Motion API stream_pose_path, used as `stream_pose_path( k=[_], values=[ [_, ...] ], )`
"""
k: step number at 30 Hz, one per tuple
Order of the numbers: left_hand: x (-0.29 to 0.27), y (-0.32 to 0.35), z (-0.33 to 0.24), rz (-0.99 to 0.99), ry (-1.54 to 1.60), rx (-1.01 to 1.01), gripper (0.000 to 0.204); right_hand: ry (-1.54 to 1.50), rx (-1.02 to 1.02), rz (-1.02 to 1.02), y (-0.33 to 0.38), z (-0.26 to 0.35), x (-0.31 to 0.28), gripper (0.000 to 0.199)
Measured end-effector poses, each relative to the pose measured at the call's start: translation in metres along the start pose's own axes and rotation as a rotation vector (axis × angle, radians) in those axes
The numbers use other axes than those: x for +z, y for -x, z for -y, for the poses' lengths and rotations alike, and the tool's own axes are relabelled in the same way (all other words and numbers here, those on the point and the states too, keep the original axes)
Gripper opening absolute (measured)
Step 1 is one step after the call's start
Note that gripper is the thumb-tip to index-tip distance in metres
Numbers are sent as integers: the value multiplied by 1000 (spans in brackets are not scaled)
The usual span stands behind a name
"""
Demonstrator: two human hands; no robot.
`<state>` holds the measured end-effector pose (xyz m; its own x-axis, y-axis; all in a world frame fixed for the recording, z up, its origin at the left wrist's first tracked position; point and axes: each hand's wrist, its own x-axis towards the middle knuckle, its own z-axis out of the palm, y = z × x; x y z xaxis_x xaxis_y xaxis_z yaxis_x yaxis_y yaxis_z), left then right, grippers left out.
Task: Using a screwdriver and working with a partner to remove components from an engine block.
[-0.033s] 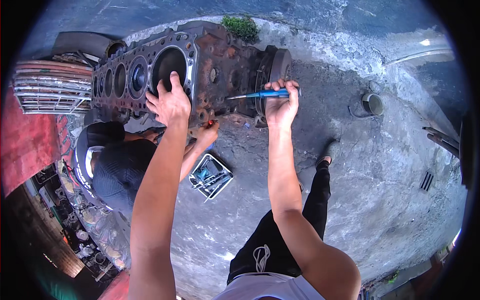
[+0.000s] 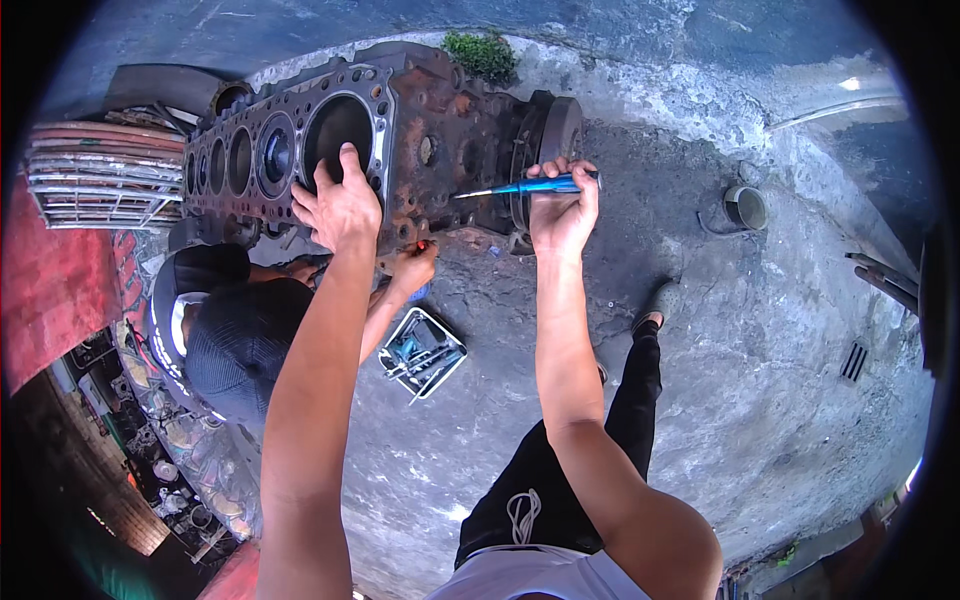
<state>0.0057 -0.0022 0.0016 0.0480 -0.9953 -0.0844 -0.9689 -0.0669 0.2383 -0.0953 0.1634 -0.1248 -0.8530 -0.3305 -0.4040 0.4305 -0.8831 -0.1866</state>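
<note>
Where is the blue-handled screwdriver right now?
In the head view, the blue-handled screwdriver is gripped in the right hand, right of centre, its metal tip pointing left against the side of the rusty engine block.

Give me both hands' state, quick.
Left hand: open, resting on the engine block.
Right hand: closed on the blue-handled tool.

One engine block (image 2: 400,140) lies on the concrete, with five cylinder bores showing in its top face. Beside the block are one screwdriver (image 2: 525,186), two hands of the wearer, the left hand (image 2: 340,205) and the right hand (image 2: 562,210), one co-worker's hand (image 2: 410,268), one tool tray (image 2: 422,353), one can (image 2: 745,207) and one plant (image 2: 485,52).
</note>
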Motion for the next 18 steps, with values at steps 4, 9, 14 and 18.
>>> stream_pose_path(
  k=[4,9,14,18],
  values=[
    [-2,0,0,-6,2,-5,78,96,-41,62,18,-5,12,17],
    [0,0,-1,2,8,-2,78,246,-185,152,20,-17,27,25],
    [-4,-3,3,-5,-7,-4,79,410,-260,164,26,-20,44,26],
    [-2,2,-4,10,8,14,79,545,-335,184,45,-18,60,25]
  ],
)
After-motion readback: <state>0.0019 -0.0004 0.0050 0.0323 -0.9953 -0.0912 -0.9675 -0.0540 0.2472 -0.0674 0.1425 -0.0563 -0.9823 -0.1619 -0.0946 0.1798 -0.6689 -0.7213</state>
